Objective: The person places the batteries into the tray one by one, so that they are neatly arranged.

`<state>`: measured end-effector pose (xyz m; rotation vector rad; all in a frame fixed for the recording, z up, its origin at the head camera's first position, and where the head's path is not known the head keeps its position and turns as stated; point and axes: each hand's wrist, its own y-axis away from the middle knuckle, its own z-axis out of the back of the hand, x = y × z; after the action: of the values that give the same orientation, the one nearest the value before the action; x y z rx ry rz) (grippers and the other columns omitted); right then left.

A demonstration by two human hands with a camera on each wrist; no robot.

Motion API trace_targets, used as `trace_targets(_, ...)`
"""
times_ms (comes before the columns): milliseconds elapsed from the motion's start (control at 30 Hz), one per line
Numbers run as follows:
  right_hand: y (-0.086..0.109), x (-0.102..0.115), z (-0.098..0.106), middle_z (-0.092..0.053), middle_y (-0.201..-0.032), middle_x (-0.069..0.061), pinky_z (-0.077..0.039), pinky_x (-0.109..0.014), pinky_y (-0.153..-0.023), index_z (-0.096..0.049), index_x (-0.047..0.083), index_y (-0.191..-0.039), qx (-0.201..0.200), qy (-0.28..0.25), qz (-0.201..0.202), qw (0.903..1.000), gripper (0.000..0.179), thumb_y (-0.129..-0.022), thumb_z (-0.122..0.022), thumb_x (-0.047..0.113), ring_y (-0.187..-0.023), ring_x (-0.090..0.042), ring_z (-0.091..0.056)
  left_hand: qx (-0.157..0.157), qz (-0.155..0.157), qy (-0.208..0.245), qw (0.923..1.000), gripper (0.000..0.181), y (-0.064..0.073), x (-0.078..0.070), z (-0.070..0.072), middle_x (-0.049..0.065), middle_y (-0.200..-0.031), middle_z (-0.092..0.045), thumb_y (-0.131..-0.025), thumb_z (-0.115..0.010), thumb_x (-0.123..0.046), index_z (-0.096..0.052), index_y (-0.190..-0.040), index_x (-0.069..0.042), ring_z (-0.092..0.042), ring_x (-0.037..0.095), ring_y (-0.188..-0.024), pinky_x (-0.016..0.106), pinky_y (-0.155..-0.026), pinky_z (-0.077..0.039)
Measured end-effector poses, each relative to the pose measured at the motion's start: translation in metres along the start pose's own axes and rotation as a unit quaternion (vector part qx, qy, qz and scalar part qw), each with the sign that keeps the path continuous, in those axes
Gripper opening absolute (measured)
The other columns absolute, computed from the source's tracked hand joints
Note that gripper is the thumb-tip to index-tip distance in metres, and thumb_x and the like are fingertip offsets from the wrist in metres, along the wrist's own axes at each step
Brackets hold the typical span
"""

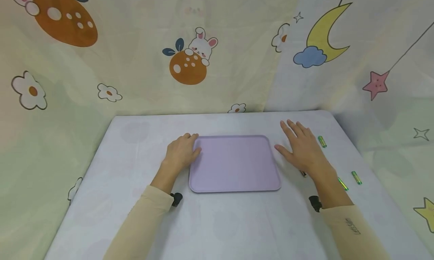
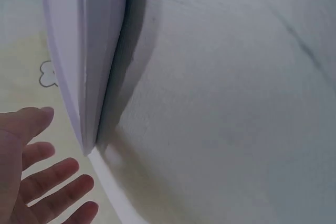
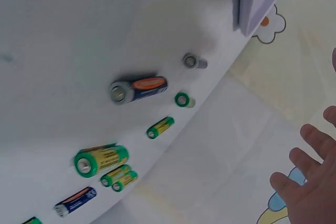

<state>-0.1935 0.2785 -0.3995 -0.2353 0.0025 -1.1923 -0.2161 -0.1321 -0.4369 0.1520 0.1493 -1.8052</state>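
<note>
1. The tray (image 1: 234, 164) lies mid-table. My left hand (image 1: 181, 152) is at its left edge, fingers loosely spread, gripping nothing; contact cannot be confirmed.
2. My right hand (image 1: 303, 150) – fingers splayed, holding nothing – is right of the tray.
3. To square the tray, I should guide both sides evenly, sleeves clear of the batteries (image 3: 102, 159).
4. Head view shows 4 batteries; right wrist view shows 9.

Left wrist view: tray (image 2: 98, 35) cut off at top. Right wrist view: lowest battery (image 3: 32, 221) cropped.
</note>
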Motion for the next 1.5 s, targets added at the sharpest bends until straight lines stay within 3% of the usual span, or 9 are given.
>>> trace_targets(267, 0.011, -0.021, 0.001, -0.033, -0.158, -0.032, -0.031, -0.073, -0.112, -0.02, 0.004, -0.163, -0.002, -0.066, -0.038, 0.9971, 0.075, -0.106, -0.055, 0.039, -0.14, -0.057, -0.032, 0.02, 0.045, 0.079, 0.9957, 0.053, -0.001, 0.005, -0.006, 0.015, -0.135, -0.062, -0.1, -0.064, -0.034, -0.055, -0.146, -0.008, -0.064, 0.038, -0.119, 0.057, -0.091, -0.058)
trace_targets(400, 0.013, -0.03, 0.0, -0.037, -0.151, -0.036, -0.034, -0.073, -0.108, -0.022, -0.001, -0.161, 0.001, -0.086, -0.056, 0.9947, 0.072, -0.107, -0.053, 0.035, -0.135, -0.058, -0.037, 0.027, 0.057, 0.096, 0.9933, 0.053, -0.001, 0.01, -0.009, 0.014, -0.135, -0.063, -0.1, -0.064, -0.034, -0.056, -0.145, -0.007, -0.063, 0.036, -0.121, 0.058, -0.092, -0.057)
trace_targets(500, 0.013, -0.035, -0.001, -0.039, -0.147, -0.038, -0.035, -0.073, -0.108, -0.023, -0.005, -0.159, 0.016, -0.097, -0.074, 0.9924, 0.071, -0.107, -0.053, 0.032, -0.133, -0.058, -0.039, 0.029, 0.053, 0.103, 0.9928, 0.053, -0.002, 0.012, -0.01, 0.015, -0.134, -0.064, -0.099, -0.064, -0.032, -0.057, -0.144, -0.006, -0.062, 0.035, -0.121, 0.058, -0.094, -0.056)
trace_targets(767, -0.003, -0.045, -0.009, -0.056, -0.134, -0.037, -0.052, -0.065, -0.093, -0.037, -0.012, -0.15, 0.021, -0.119, -0.103, 0.9874, 0.06, -0.105, -0.056, 0.024, -0.114, -0.052, -0.061, 0.024, 0.042, 0.124, 0.991, 0.05, -0.003, 0.022, -0.014, 0.014, -0.134, -0.066, -0.098, -0.064, -0.026, -0.059, -0.143, -0.005, -0.059, 0.036, -0.129, 0.053, -0.106, -0.05)
trace_targets(1200, -0.02, -0.06, -0.027, -0.068, -0.119, -0.032, -0.056, -0.057, -0.084, -0.055, -0.014, -0.131, 0.091, -0.102, -0.187, 0.9728, 0.05, -0.103, -0.056, 0.028, -0.108, -0.051, -0.063, 0.043, 0.036, 0.157, 0.9861, 0.048, -0.001, 0.025, -0.009, 0.011, -0.133, -0.066, -0.099, -0.061, -0.024, -0.058, -0.145, -0.011, -0.057, 0.035, -0.13, 0.054, -0.109, -0.047)
trace_targets(1500, -0.028, -0.06, -0.044, -0.066, -0.114, -0.032, -0.055, -0.054, -0.083, -0.056, -0.016, -0.126, 0.084, -0.109, -0.24, 0.9608, 0.052, -0.1, -0.064, 0.028, -0.102, -0.045, -0.061, 0.032, 0.02, 0.2, 0.9791, 0.046, 0.0, 0.039, -0.015, 0.012, -0.132, -0.067, -0.1, -0.063, -0.024, -0.06, -0.144, -0.011, -0.059, 0.034, -0.126, 0.053, -0.11, -0.045)
